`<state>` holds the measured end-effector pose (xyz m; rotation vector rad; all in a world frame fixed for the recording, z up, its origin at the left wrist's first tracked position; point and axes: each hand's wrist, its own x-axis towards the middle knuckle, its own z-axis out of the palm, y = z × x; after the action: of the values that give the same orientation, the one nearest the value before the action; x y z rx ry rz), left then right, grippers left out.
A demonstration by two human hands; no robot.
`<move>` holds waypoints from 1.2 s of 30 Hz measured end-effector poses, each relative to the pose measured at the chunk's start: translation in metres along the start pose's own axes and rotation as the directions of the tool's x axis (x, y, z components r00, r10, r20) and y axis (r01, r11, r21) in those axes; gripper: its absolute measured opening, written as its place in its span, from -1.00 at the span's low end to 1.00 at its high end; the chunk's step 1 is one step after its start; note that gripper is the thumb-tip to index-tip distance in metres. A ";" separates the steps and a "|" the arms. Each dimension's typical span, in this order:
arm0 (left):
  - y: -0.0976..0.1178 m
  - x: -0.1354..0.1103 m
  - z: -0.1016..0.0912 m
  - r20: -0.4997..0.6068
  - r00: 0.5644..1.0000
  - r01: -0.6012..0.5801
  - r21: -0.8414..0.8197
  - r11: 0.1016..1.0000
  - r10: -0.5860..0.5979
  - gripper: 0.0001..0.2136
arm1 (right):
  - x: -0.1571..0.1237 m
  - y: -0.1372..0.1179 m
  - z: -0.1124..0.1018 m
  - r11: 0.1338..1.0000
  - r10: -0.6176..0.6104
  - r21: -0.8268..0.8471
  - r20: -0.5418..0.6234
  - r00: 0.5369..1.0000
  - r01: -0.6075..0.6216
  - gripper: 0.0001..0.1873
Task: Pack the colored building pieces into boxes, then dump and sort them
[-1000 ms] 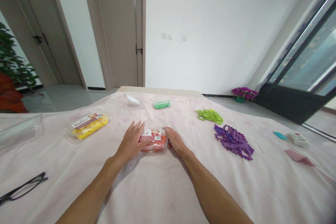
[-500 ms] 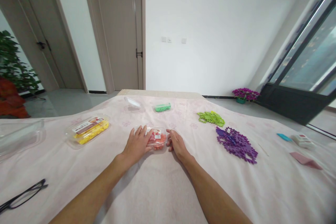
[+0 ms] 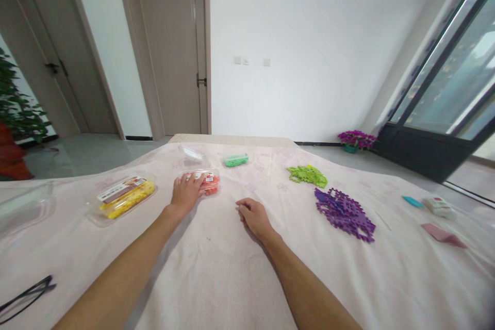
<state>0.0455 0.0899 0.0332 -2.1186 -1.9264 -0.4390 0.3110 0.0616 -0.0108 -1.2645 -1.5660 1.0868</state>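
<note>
My left hand (image 3: 187, 192) rests over the left part of a clear plastic box (image 3: 216, 184) of red pieces, its fingers on the labelled lid. The box sits on the cloth, its right end uncovered. To the right and nearer me, my right hand (image 3: 255, 218) lies on the cloth, apart from the box. Its fingers are loosely curled together and I see nothing in them. Left of my left hand is a similar clear box of yellow pieces (image 3: 127, 198). Beyond the red box stands a small clear box of green pieces (image 3: 236, 160), with a clear lid (image 3: 191, 153) beside it.
A pink patterned cloth (image 3: 216, 278) covers the table. Lime-green pieces (image 3: 308, 175) and purple pieces (image 3: 344, 214) lie in loose heaps at right. Farther right are a blue item (image 3: 413, 201), a white pack (image 3: 438, 207) and a pink cloth (image 3: 444, 235). Glasses (image 3: 29, 296) and a clear container (image 3: 27, 209) are left.
The red box has slid left and away from me under my left hand. My right hand has come off its right end and now lies apart from it. The camera view shifted slightly.
</note>
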 end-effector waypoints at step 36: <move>-0.007 0.107 0.019 0.243 0.965 0.078 0.074 0.994 -0.094 -0.42 | -0.008 -0.018 -0.003 0.936 -0.128 -0.335 -0.031 0.991 0.111 -0.70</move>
<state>0.0481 0.1966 0.0558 -2.1408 -2.1405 -0.1302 0.3097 0.0521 0.0065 -1.3839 -1.8138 0.7249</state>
